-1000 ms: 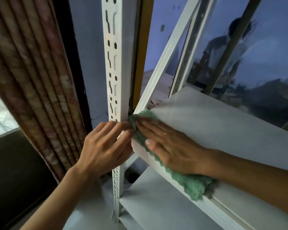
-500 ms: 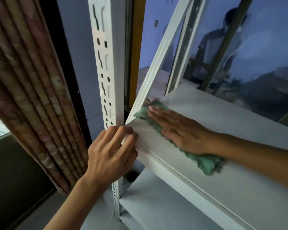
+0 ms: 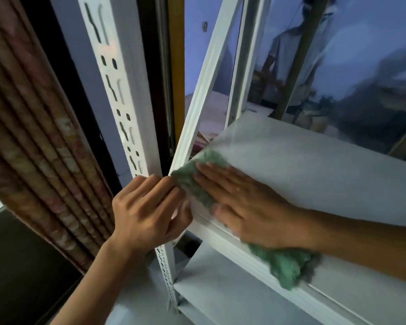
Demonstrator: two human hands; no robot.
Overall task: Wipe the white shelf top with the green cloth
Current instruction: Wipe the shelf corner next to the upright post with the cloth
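right hand [image 3: 249,205] flat on green cloth [image 3: 284,266] over white shelf top [image 3: 314,165], left hand [image 3: 148,212] gripping slotted post [image 3: 127,109]

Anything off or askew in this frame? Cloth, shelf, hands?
Nothing damaged or spilled. One small thing: the green cloth is bunched, and its near end hangs over the front edge of the white shelf top. The right hand presses it flat; the left hand grips the slotted upright.
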